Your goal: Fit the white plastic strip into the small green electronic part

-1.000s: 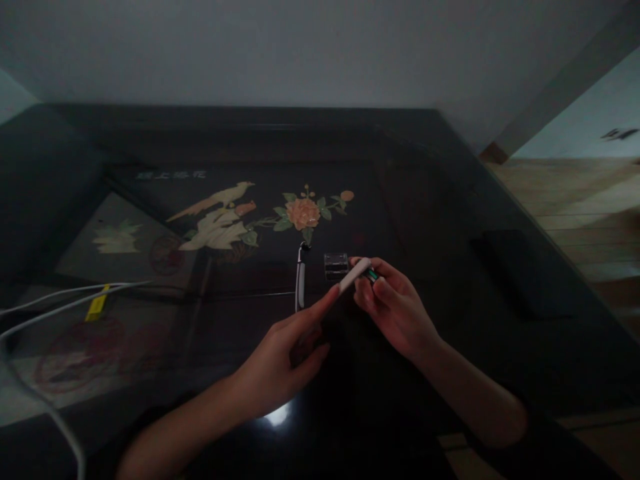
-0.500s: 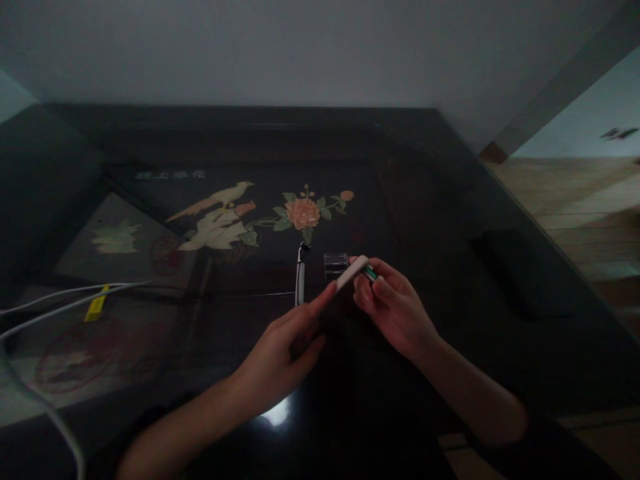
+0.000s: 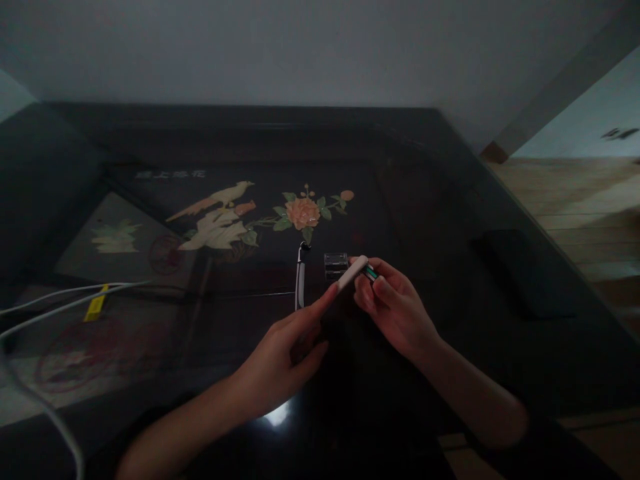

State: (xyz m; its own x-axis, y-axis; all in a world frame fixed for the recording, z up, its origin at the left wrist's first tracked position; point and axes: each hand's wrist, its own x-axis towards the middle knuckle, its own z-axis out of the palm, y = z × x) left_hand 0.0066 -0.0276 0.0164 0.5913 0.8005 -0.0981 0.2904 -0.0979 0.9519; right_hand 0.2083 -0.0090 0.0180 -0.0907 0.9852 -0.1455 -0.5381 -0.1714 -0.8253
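Observation:
My left hand [image 3: 283, 360] is closed on the lower end of a slim white handle-like piece [image 3: 353, 273], with the index finger along it. Tilted up to the right, the piece reaches the fingers of my right hand [image 3: 395, 303]. Those fingers pinch a small green and silver cylinder, seemingly a battery [image 3: 371, 272], at the white piece's upper end; whether it is partly inside I cannot tell. Just beyond the fingers lies a small clear plastic case [image 3: 335, 265]. Left of it is a slender white piece with a dark hooked tip [image 3: 300, 283], its lower end behind my left hand.
The dark glossy table [image 3: 430, 220] carries a bird-and-flower picture [image 3: 303, 213]. A black flat object [image 3: 525, 273] lies at the right. White cables [image 3: 55, 293] with a yellow tag [image 3: 97, 303] run across the left. A grey wall [image 3: 250, 53] stands behind the table.
Almost nothing differs. My left hand has shifted very slightly to the right along the white piece; my right hand keeps its pinch in the same spot.

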